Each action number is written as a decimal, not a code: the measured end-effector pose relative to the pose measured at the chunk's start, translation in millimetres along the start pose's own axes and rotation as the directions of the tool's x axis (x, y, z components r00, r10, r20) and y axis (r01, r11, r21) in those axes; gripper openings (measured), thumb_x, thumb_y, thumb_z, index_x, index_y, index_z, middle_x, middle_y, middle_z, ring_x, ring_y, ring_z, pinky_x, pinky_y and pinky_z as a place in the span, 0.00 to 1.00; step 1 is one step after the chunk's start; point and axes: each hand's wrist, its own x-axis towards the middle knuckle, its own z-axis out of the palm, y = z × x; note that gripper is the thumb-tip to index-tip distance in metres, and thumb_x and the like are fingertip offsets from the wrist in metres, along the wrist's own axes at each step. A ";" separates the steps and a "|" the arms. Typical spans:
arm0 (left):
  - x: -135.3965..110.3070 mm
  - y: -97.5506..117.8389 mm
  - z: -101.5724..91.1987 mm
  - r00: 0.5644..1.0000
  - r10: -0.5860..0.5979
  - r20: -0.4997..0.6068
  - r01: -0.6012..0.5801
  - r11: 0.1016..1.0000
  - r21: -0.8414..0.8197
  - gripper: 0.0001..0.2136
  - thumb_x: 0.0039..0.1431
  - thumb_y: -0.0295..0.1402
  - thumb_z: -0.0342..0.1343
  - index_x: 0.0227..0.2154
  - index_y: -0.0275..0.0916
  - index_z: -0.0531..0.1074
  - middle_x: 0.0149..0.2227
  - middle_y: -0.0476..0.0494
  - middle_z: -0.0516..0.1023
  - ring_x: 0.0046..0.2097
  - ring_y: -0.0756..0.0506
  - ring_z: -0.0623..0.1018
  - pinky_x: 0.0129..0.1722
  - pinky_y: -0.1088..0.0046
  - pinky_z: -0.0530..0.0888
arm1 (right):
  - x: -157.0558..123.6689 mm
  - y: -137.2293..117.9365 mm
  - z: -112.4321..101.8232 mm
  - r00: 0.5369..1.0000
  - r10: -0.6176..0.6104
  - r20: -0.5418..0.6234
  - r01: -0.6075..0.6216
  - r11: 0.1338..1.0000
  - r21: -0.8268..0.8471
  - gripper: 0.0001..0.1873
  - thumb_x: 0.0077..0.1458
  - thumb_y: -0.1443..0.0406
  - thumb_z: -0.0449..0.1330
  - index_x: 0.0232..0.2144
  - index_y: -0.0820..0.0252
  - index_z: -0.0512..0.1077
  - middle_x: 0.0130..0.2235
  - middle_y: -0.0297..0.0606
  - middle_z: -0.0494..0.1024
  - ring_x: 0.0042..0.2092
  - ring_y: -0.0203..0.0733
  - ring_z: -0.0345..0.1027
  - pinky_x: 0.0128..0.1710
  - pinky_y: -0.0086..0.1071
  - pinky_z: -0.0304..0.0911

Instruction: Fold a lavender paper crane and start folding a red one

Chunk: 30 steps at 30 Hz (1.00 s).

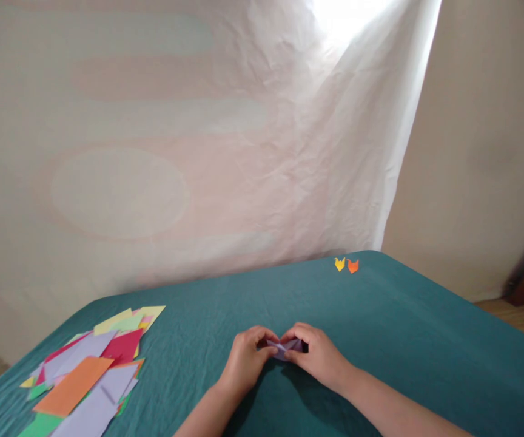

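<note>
A small piece of folded purple paper (pixel 282 350) is pinched between both hands, just above or on the green-covered table near its front middle. My left hand (pixel 249 355) grips its left side between thumb and fingers. On the right side, my right hand (pixel 315 354) pinches it the same way, the two sets of fingertips almost meeting. Creases and small flaps show in the paper's middle, while its ends are partly hidden by my fingers.
Coloured paper sheets (pixel 73 383) lie in a loose pile at the left. Near the far edge sit a yellow folded paper figure (pixel 339 264) and an orange one (pixel 353 266). A pale sheet (pixel 225 152) hangs behind the green tablecloth (pixel 207 315).
</note>
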 end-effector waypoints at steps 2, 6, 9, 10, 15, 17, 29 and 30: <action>-0.1 0.2 0.6 1.000 0.000 0.001 0.000 1.000 0.003 0.08 0.47 0.25 0.55 0.30 0.39 0.76 0.29 0.49 0.77 0.32 0.48 0.74 0.33 0.76 0.68 | -0.6 0.1 1.5 1.000 -0.016 -0.014 0.016 1.000 -0.020 0.08 0.46 0.69 0.65 0.32 0.56 0.75 0.32 0.32 0.75 0.36 0.39 0.67 0.36 0.29 0.59; 0.1 -0.1 0.8 1.000 -0.001 0.005 0.001 1.000 0.011 0.07 0.48 0.26 0.55 0.29 0.39 0.76 0.29 0.49 0.76 0.32 0.48 0.74 0.33 0.76 0.68 | -1.9 2.5 4.1 0.999 -0.047 -0.015 0.046 0.998 -0.046 0.08 0.46 0.70 0.65 0.32 0.56 0.75 0.32 0.32 0.74 0.37 0.38 0.66 0.37 0.30 0.59; 0.7 -2.3 -0.5 0.999 0.025 0.022 -0.025 0.999 0.020 0.05 0.49 0.27 0.55 0.29 0.39 0.76 0.29 0.49 0.77 0.33 0.48 0.74 0.34 0.76 0.67 | -2.9 3.9 4.8 0.997 -0.077 0.005 0.077 0.995 -0.063 0.06 0.48 0.70 0.65 0.31 0.56 0.75 0.32 0.31 0.73 0.36 0.38 0.66 0.36 0.29 0.59; 0.9 -3.2 -1.1 0.999 0.038 0.031 -0.039 0.999 0.026 0.05 0.50 0.27 0.56 0.29 0.39 0.76 0.30 0.49 0.76 0.33 0.48 0.74 0.34 0.76 0.67 | -3.1 4.1 4.6 0.996 -0.089 0.015 0.090 0.993 -0.071 0.05 0.49 0.69 0.64 0.31 0.56 0.75 0.32 0.31 0.73 0.36 0.37 0.66 0.36 0.29 0.59; 1.5 -6.7 -3.6 0.994 0.092 0.067 -0.094 0.995 0.027 0.04 0.52 0.28 0.55 0.28 0.39 0.75 0.30 0.49 0.75 0.33 0.49 0.72 0.34 0.76 0.65 | -3.3 3.3 1.7 0.981 -0.188 0.058 0.194 0.971 -0.137 0.04 0.52 0.70 0.63 0.30 0.56 0.74 0.33 0.31 0.73 0.37 0.37 0.65 0.38 0.29 0.58; 1.4 -7.0 -3.5 0.993 0.099 0.067 -0.099 0.995 0.000 0.05 0.52 0.27 0.54 0.28 0.39 0.74 0.29 0.50 0.74 0.33 0.49 0.72 0.34 0.76 0.65 | -2.9 3.7 0.6 0.973 -0.221 0.060 0.228 0.961 -0.158 0.03 0.54 0.70 0.62 0.30 0.56 0.74 0.34 0.31 0.73 0.38 0.37 0.65 0.39 0.30 0.58; 4.5 0.9 0.8 0.977 -0.084 -0.195 0.022 0.953 -0.302 0.11 0.53 0.31 0.54 0.41 0.39 0.70 0.36 0.45 0.73 0.39 0.46 0.73 0.33 0.75 0.69 | -2.1 -8.4 -2.5 0.917 -0.397 -0.032 0.381 0.898 -0.222 0.05 0.59 0.69 0.56 0.31 0.58 0.70 0.34 0.36 0.73 0.40 0.41 0.64 0.42 0.36 0.60; 3.5 3.5 0.4 0.963 -0.088 -0.255 0.016 0.962 -0.273 0.11 0.54 0.32 0.54 0.41 0.40 0.70 0.38 0.44 0.73 0.40 0.46 0.73 0.33 0.76 0.69 | -2.2 -9.2 -3.2 0.920 -0.386 -0.071 0.361 0.903 -0.234 0.05 0.59 0.69 0.55 0.31 0.57 0.70 0.34 0.36 0.73 0.40 0.42 0.64 0.42 0.36 0.60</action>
